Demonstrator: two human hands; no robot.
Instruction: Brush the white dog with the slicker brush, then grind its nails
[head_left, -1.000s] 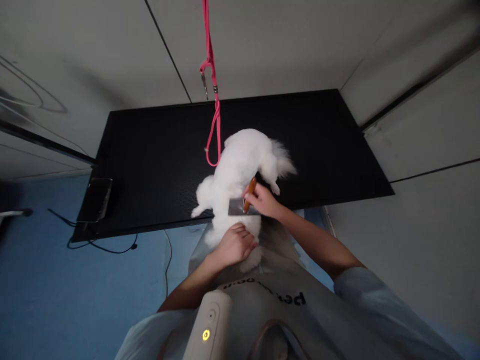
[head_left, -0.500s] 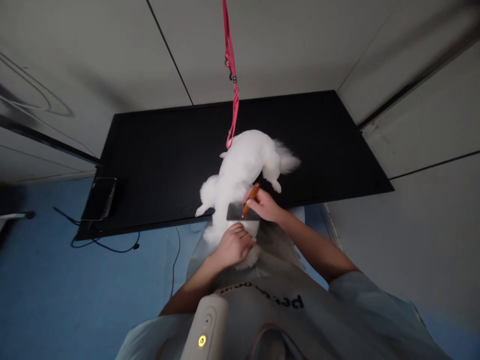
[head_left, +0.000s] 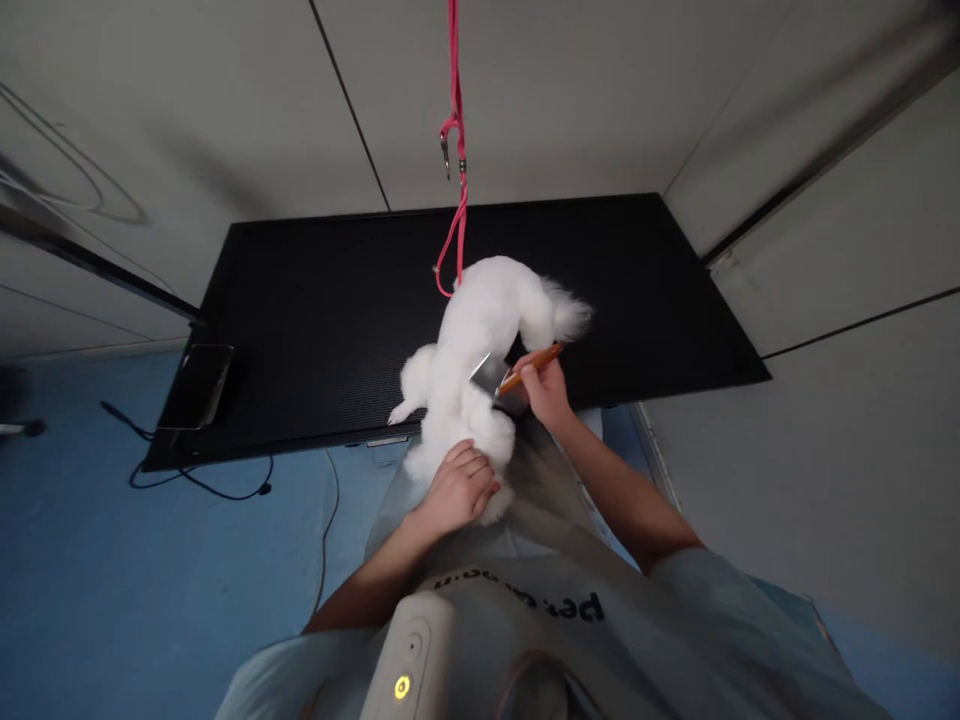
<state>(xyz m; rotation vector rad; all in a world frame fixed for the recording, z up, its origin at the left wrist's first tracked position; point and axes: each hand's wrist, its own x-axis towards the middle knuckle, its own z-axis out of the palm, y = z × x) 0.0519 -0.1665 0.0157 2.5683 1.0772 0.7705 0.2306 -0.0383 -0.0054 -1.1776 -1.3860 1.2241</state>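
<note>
A small white fluffy dog (head_left: 480, 340) stands on a black table (head_left: 322, 300), its front end hanging over the near edge toward me. My left hand (head_left: 457, 490) is closed around the dog's fur at that near end. My right hand (head_left: 546, 388) grips a brush (head_left: 504, 380) with an orange handle and a metal head, pressed against the dog's side. A pink leash (head_left: 454, 150) hangs from above, its loop ending at the dog's back.
A dark phone or tablet (head_left: 196, 385) lies at the table's left corner, with black cables (head_left: 202, 485) trailing onto the blue floor. Grey wall panels surround the table. A white device with a lit yellow button (head_left: 405, 670) hangs at my chest.
My right hand has swung the brush from the dog's near flank up and to the right, the handle now pointing right. The leash swung left. My left hand kept its hold.
</note>
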